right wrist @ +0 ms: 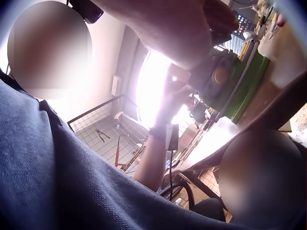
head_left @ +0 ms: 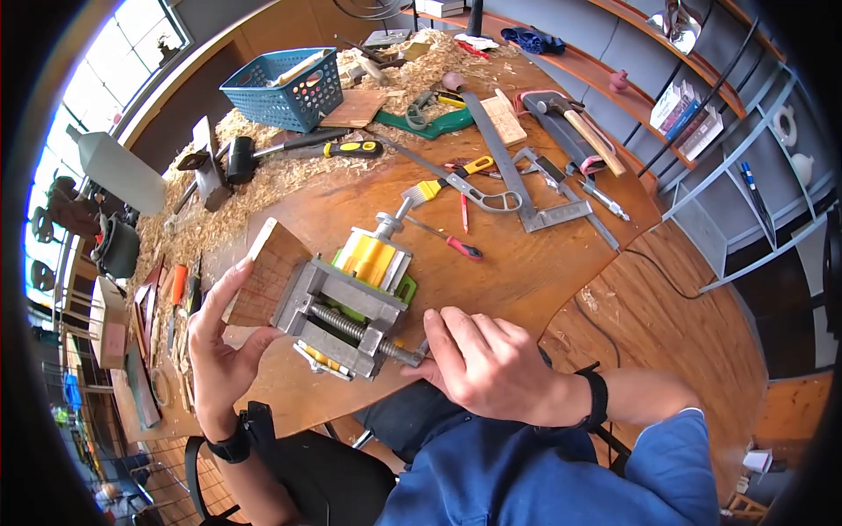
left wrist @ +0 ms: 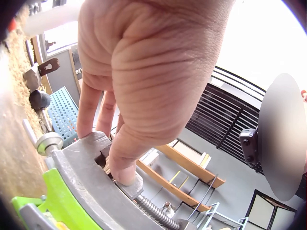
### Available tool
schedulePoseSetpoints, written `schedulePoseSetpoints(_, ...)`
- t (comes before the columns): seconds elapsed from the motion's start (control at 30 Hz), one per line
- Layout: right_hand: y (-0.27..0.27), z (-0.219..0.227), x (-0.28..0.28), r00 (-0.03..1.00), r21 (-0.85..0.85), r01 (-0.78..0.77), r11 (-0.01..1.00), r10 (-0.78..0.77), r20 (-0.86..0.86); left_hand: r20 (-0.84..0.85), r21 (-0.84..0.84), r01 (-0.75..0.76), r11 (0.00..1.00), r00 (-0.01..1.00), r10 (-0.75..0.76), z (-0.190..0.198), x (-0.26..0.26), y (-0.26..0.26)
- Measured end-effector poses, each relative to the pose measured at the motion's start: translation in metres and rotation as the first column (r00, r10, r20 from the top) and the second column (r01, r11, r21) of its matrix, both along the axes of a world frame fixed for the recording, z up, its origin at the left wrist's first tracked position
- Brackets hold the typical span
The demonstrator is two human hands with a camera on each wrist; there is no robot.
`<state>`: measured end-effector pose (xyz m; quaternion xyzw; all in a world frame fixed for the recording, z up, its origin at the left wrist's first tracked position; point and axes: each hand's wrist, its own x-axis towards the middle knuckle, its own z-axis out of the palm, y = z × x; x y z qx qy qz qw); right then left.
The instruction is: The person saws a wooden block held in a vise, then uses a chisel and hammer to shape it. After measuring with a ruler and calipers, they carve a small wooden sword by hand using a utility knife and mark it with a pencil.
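A metal vise with yellow and green parts sits near the table's front edge. At its left end a flat wooden piece with drawn lines stands tilted against the jaw. My left hand holds that piece, fingers on its far edge and thumb near the jaw. The left wrist view has the thumb of the left hand bent at the vise, beside the screw; the wood is mostly hidden. My right hand grips the end of the vise screw; in the right wrist view the right hand hides its fingertips.
Beyond the vise lie a brush, a screwdriver, a metal square and a hammer. Wood shavings cover the left and back, around a mallet and a blue basket. Shelves stand at right.
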<state>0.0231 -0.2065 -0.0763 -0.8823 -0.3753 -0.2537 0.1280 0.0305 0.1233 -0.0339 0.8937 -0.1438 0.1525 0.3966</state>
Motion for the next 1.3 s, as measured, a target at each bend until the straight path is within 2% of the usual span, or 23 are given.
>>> schedulePoseSetpoints(0.07, 0.002, -0.002, -0.001, 1.0, 0.025, -0.02, 0.999, 0.021, -0.021, -0.024, 0.093, 0.066, 0.993, 0.998, -0.064, 0.0, 0.0, 0.006)
schedulePoseSetpoints(0.13, 0.004, -0.002, -0.001, 0.984, 0.105, -0.074, 0.992, 0.09, -0.152, -0.003, 0.047, 0.037, 0.998, 0.999, -0.037, 0.002, 0.001, -0.002)
schedulePoseSetpoints(0.17, 0.004, 0.0, -0.001, 0.985, 0.102, -0.077, 0.992, 0.092, -0.149, 0.017, 0.0, 0.006, 1.0, 1.0, -0.006, 0.002, 0.001, -0.006)
schedulePoseSetpoints(0.23, 0.006, 0.008, -0.004, 0.93, 0.132, -0.067, 0.989, 0.11, -0.351, 0.024, 0.01, 0.003, 1.0, 1.0, -0.003, 0.002, 0.0, -0.006)
schedulePoseSetpoints(0.33, 0.006, 0.011, -0.002, 0.9, 0.114, -0.088, 0.99, 0.128, -0.416, 0.037, 0.017, -0.005, 1.0, 0.999, 0.004, 0.002, 0.0, -0.007)
schedulePoseSetpoints(0.47, 0.005, 0.005, 0.004, 0.944, 0.23, -0.128, 0.965, 0.19, -0.271, 0.039, 0.057, -0.002, 0.998, 0.999, 0.0, 0.008, 0.0, -0.011)
schedulePoseSetpoints(0.53, -0.002, 0.006, 0.011, 0.949, 0.193, -0.185, 0.963, 0.227, -0.221, 0.088, 0.06, 0.022, 0.998, 0.996, -0.028, 0.008, 0.002, -0.011)
schedulePoseSetpoints(0.57, -0.005, 0.016, 0.012, 0.947, 0.114, -0.214, 0.97, 0.235, -0.221, 0.099, 0.064, 0.046, 0.997, 0.994, -0.052, 0.008, 0.002, -0.011)
schedulePoseSetpoints(0.67, -0.017, 0.012, 0.013, 0.863, 0.286, -0.337, 0.897, 0.416, -0.287, 0.1, 0.105, 0.091, 0.99, 0.99, -0.102, 0.016, 0.005, -0.017)
schedulePoseSetpoints(0.7, -0.019, 0.013, 0.014, 0.848, 0.293, -0.37, 0.882, 0.449, -0.281, 0.069, 0.079, 0.121, 0.99, 0.99, -0.126, 0.016, 0.007, -0.017)
schedulePoseSetpoints(0.8, -0.026, 0.017, 0.02, 0.649, 0.361, -0.466, 0.808, 0.589, -0.481, -0.001, 0.031, 0.189, 0.981, 0.982, -0.189, 0.017, 0.017, -0.021)
schedulePoseSetpoints(0.83, -0.028, 0.017, 0.023, 0.647, 0.366, -0.469, 0.804, 0.594, -0.477, -0.034, 0.01, 0.238, 0.971, 0.971, -0.238, 0.019, 0.022, -0.023)
schedulePoseSetpoints(0.9, -0.031, 0.015, 0.028, 0.524, 0.295, -0.579, 0.76, 0.624, -0.58, -0.045, -0.005, 0.288, 0.958, 0.956, -0.288, 0.027, 0.029, -0.032)
schedulePoseSetpoints(0.97, -0.032, 0.013, 0.03, 0.511, 0.288, -0.597, 0.749, 0.632, -0.583, -0.071, -0.068, 0.37, 0.927, 0.925, -0.374, 0.032, 0.035, -0.037)
schedulePoseSetpoints(1.07, -0.034, 0.014, 0.035, 0.515, 0.238, -0.637, 0.733, 0.635, -0.576, -0.073, -0.099, 0.413, 0.905, 0.904, -0.42, 0.033, 0.037, -0.041)
schedulePoseSetpoints(1.13, -0.036, 0.013, 0.038, 0.553, 0.166, -0.663, 0.73, 0.627, -0.548, -0.07, -0.098, 0.392, 0.915, 0.914, -0.399, 0.029, 0.034, -0.045)
schedulePoseSetpoints(1.3, -0.039, 0.007, 0.051, 0.511, 0.223, -0.652, 0.725, 0.637, -0.577, -0.093, -0.126, 0.279, 0.952, 0.952, -0.292, 0.025, 0.027, -0.05)
